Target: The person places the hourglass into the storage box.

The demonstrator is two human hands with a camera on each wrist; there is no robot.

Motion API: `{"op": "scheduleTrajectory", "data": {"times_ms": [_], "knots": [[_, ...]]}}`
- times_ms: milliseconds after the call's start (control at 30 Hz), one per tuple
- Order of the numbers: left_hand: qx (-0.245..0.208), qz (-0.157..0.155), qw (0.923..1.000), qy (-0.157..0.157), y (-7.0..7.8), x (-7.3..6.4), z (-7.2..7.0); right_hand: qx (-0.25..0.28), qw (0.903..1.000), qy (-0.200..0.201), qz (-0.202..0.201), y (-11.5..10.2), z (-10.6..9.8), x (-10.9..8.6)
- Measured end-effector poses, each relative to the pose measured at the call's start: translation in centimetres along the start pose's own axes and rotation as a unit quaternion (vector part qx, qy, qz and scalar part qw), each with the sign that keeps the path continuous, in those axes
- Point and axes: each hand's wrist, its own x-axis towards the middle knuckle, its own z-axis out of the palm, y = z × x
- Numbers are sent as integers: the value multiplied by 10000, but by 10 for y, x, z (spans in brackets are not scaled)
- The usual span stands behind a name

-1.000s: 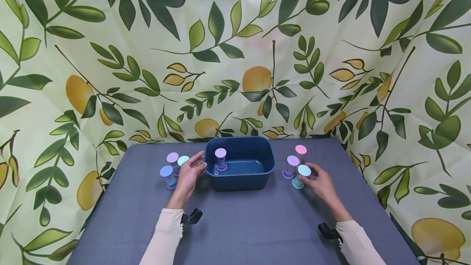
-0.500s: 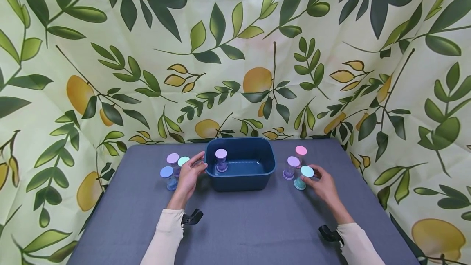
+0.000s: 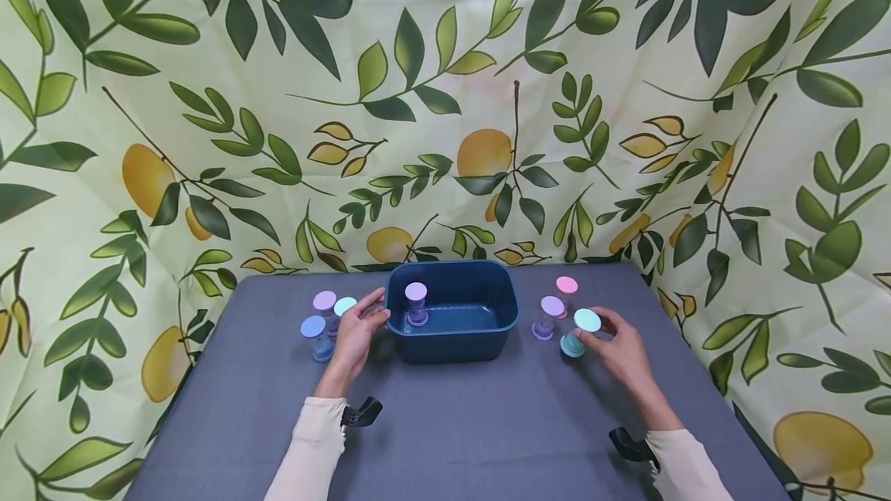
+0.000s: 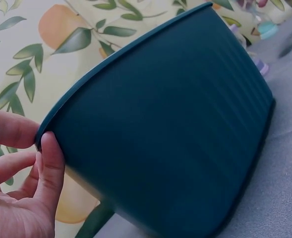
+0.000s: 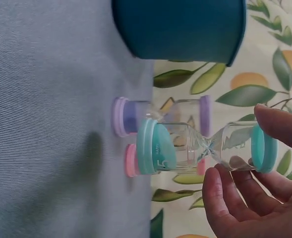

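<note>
My right hand (image 3: 622, 348) holds an hourglass with teal caps (image 3: 587, 320) by its upper end, thumb on one side and fingers on the other. In the right wrist view teal sand (image 5: 163, 147) lies in its lower bulb, and the base is close over the table. A purple hourglass (image 3: 549, 318) and a pink-capped hourglass (image 3: 567, 286) stand just beyond it. My left hand (image 3: 356, 339) pinches the left rim of a dark blue bin (image 3: 452, 346), thumb outside on the wall in the left wrist view. Inside the bin, toward its left end, a purple hourglass (image 3: 416, 303) stands upright.
Left of the bin stand three more hourglasses: one blue (image 3: 316, 337), one lilac-capped (image 3: 324, 301) and one mint-capped (image 3: 345, 305), partly behind the left hand. A grey cloth covers the table (image 3: 452, 431). Leaf-and-fruit printed fabric (image 3: 418, 138) rises behind and at both sides.
My right hand has shifted slightly right with the teal hourglass, which now leans more, its top to the right. The left hand stays at the bin's rim.
</note>
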Motion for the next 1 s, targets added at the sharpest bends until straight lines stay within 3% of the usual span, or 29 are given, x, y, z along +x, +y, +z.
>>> {"op": "scheduleTrajectory", "data": {"times_ms": [500, 1000], "knots": [[50, -55, 10000, -47, 1, -1, 0, -32, 9997, 81, -239, -37, -11, -10], [-27, -5, 9999, -105, 1, -2, 0, 579, 9971, 180, -466, -67, -4, -8]]}}
